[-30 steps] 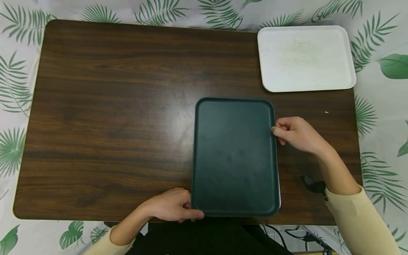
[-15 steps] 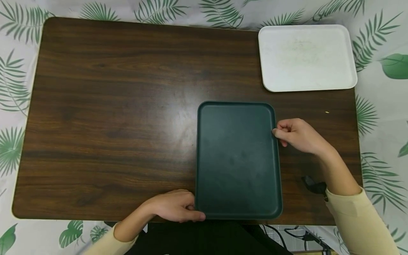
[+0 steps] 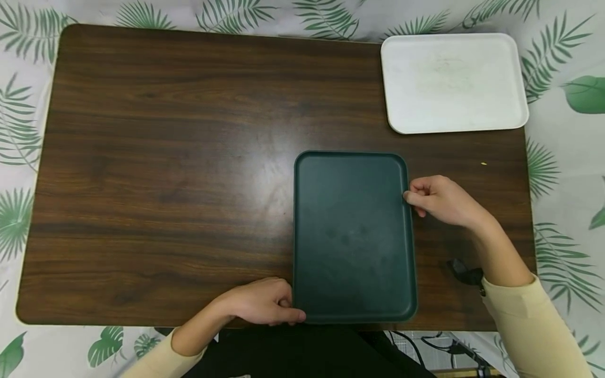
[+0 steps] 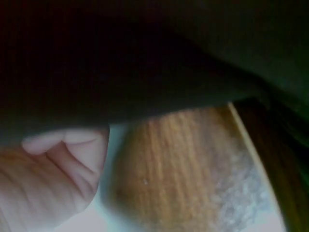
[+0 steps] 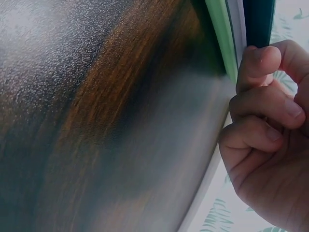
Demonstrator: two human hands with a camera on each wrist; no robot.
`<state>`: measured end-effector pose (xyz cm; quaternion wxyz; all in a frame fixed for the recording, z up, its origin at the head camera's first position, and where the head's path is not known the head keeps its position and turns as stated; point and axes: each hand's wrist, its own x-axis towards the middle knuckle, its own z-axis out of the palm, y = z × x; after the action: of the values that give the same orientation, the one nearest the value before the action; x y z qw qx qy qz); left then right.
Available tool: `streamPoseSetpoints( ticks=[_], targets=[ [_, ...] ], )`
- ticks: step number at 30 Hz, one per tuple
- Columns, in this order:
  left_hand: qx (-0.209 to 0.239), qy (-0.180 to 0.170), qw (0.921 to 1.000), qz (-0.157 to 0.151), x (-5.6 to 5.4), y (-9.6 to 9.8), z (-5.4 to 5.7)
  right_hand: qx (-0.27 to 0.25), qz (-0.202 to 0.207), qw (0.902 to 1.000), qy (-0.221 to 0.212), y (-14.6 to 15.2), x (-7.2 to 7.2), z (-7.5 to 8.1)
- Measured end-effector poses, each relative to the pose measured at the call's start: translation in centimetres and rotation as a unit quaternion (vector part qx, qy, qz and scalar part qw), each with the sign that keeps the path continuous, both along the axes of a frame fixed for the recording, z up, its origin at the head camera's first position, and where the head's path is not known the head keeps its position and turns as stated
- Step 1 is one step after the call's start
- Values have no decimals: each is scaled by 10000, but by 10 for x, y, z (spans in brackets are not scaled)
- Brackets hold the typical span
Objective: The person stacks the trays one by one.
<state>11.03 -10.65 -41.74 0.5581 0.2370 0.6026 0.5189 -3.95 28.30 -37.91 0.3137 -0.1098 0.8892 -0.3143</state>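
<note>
A dark green rectangular tray [image 3: 352, 236] lies lengthwise at the near side of the brown table, on top of other trays. The right wrist view shows a light green tray edge [image 5: 222, 38] and a pale lavender one [image 5: 236, 29] layered beside the dark green edge [image 5: 257, 21]. My right hand [image 3: 439, 202] pinches the right rim, thumb on top and fingers curled beneath. At the near left corner my left hand [image 3: 264, 303] holds the rim with its thumb over the edge; its fingertips are hidden. The left wrist view is mostly dark.
A white tray [image 3: 456, 84] sits at the table's far right corner, partly over its right edge. A tiny yellow scrap [image 3: 483, 164] lies on the brown table [image 3: 165, 173] beyond my right hand. Black cables [image 3: 416, 349] hang below the near edge.
The dark green tray has shifted slightly right and toward me. A pale edge that peeked out under its right side is now covered in the head view. Both hands keep their hold.
</note>
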Motion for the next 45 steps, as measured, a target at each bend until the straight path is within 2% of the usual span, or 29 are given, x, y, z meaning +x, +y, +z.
streamPoseSetpoints(
  ticks=[3,10,17,23,31,45],
  targets=[
    [-142,36,9998,124,0,0,1,28,45,10000,-4,0,0,0],
    [-380,32,9992,141,0,2,6,124,37,9999,-27,-1,-1,-1],
    [-1014,738,9919,174,2,7,9,259,67,9996,-65,0,-1,0],
    [-1291,1195,9842,187,4,9,12,346,109,9993,-64,0,-1,0],
    [-1409,1737,9746,89,6,11,16,433,166,9989,-67,-2,-2,0],
    [-1465,2442,9586,-61,8,13,26,563,323,9978,-103,1,-2,2]
  ],
)
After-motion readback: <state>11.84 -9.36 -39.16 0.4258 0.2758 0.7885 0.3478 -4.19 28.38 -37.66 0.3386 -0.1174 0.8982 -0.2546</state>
